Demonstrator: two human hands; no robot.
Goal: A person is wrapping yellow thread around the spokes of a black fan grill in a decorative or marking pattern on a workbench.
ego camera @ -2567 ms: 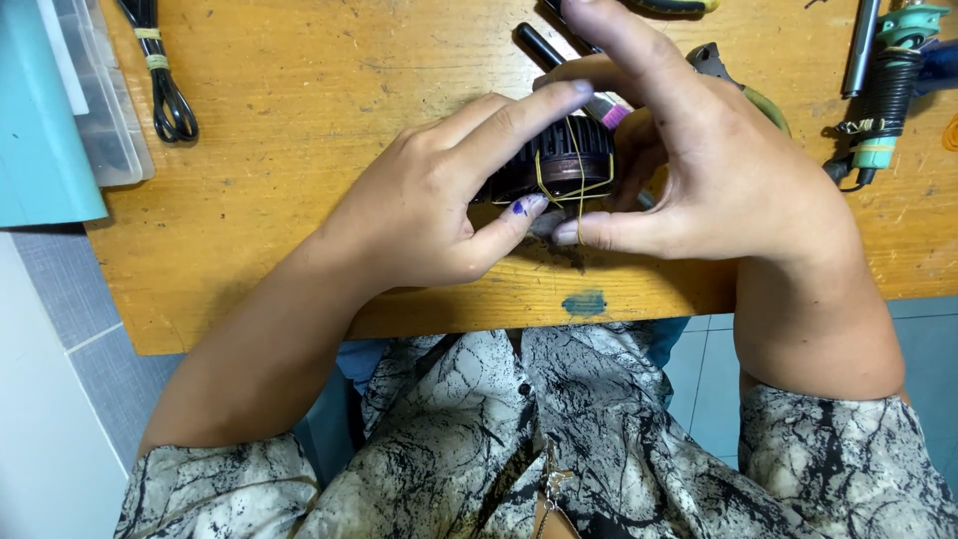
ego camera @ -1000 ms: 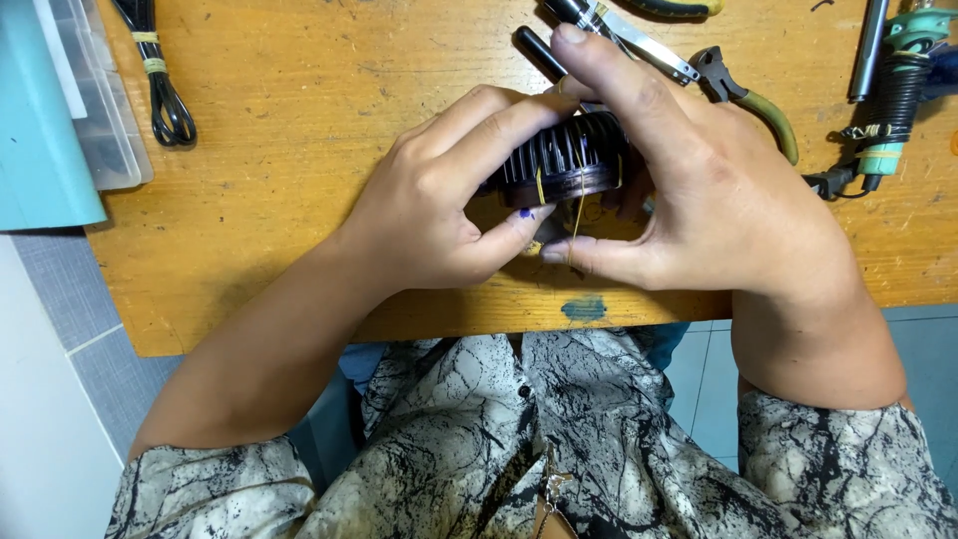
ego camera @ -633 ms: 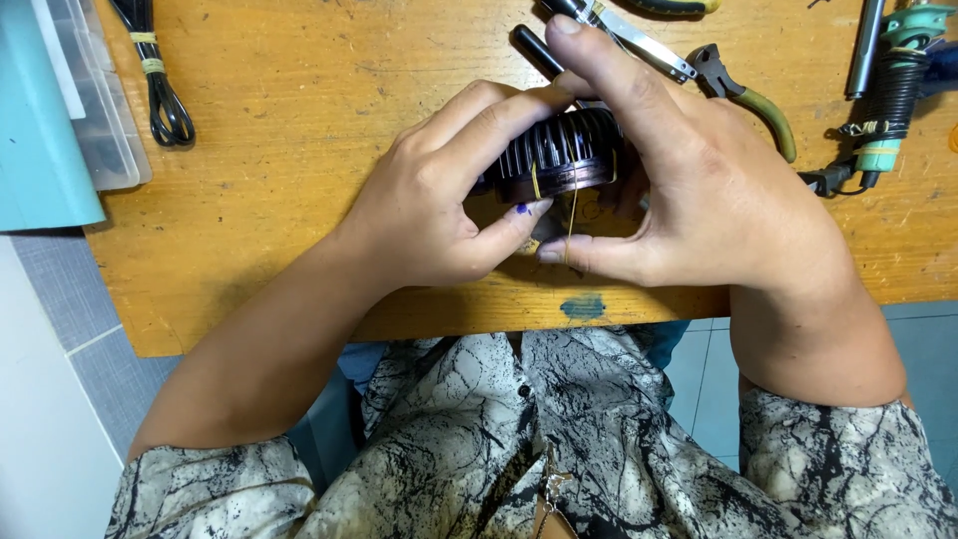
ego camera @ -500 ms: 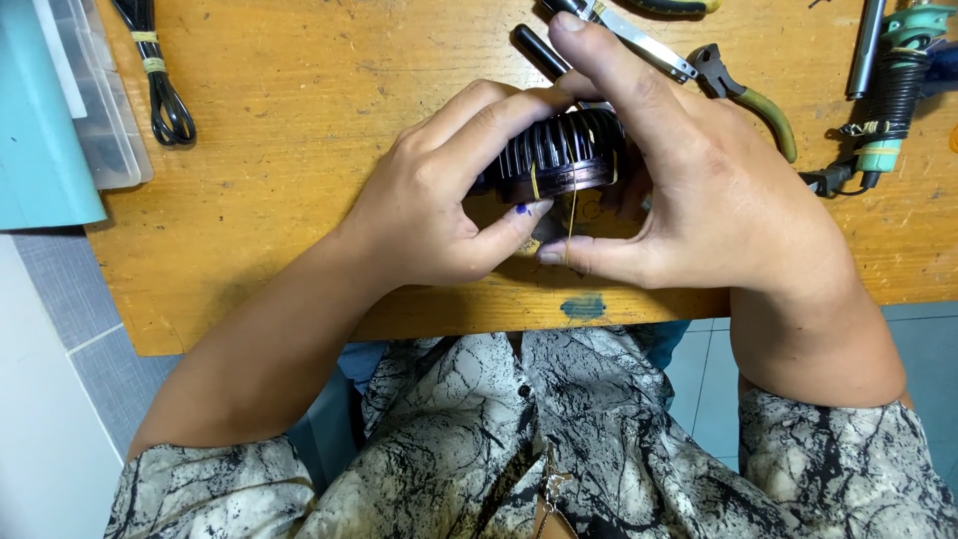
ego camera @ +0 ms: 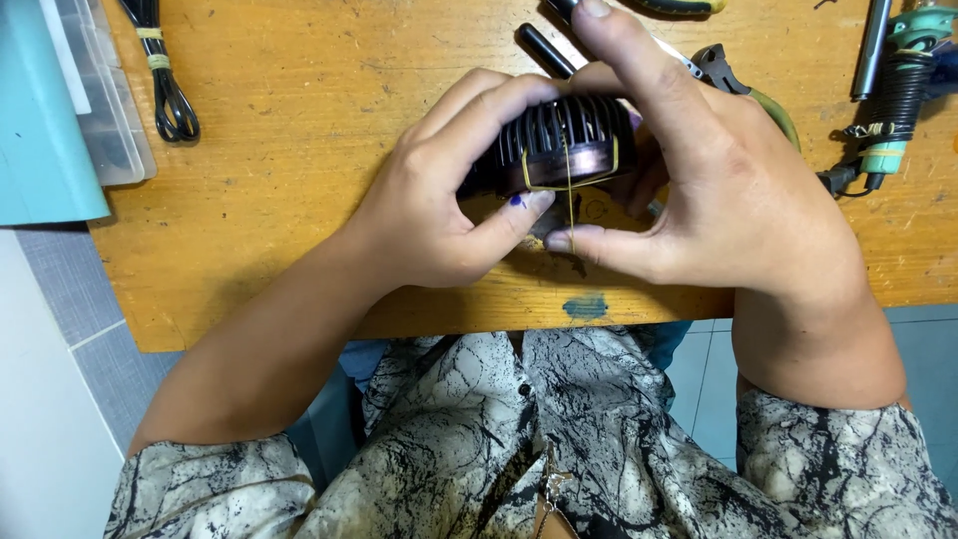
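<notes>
Item: round dark ribbed housing (ego camera: 571, 143), brownish rim, slotted top, held just above the wooden worktop (ego camera: 299, 120) near its front edge, crossed by a thin yellow elastic band (ego camera: 569, 185); left hand (ego camera: 439, 210) has its fingers closed round the housing's left side, thumb under the rim. Right hand (ego camera: 718, 190) cups the housing's right side, thumb and, it seems, a finger pinching the band taut below the housing, index finger raised. Handling note: keep the housing braced, the band tension even, and seat the band in the rib slots; pliers (ego camera: 743, 85) lie right of the housing.
</notes>
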